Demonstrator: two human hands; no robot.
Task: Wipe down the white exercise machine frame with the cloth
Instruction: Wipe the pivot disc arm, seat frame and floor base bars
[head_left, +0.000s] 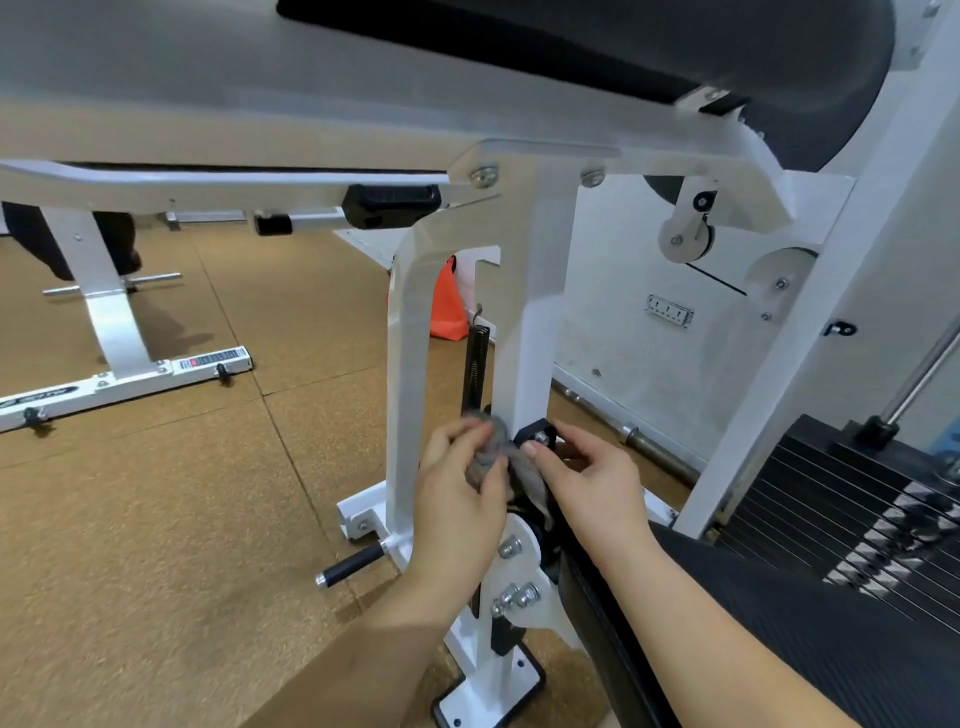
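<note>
Two bare hands hold a crumpled grey cloth against the white painted steel exercise machine frame, just below centre in the head view. Nearest the camera, at 5 o'clock, a black ribbed rubber pad lies under the right forearm. The left hand enters from 6 o'clock, its fingers curled and bunched around the cloth, gripping the wad. The right hand, entering from 4 o'clock, has its fingers curled together. Its index fingertip and thumb pinch the cloth's other end beside a black bracket bolted to the foot of the frame's square upright. The cloth sits between the two hands, at the lower part of that upright.

Directly below the hands, a white round steel plate carries several silver bolts. At 7 o'clock from it, a black-gripped peg sticks out over the brown speckled floor tiles. A black coil spring stands upright just above the left hand, between the frame's curved post and the square upright. At 3 o'clock a black stack of weight plates sits beside a slanted frame beam.

Farther back, at 9 o'clock, a white bench base rests on the floor. An orange cone-shaped object shows through the frame's gap, and a wall socket is fixed to the white wall at 2 o'clock of the hands. A black padded seat fills 12 o'clock.
</note>
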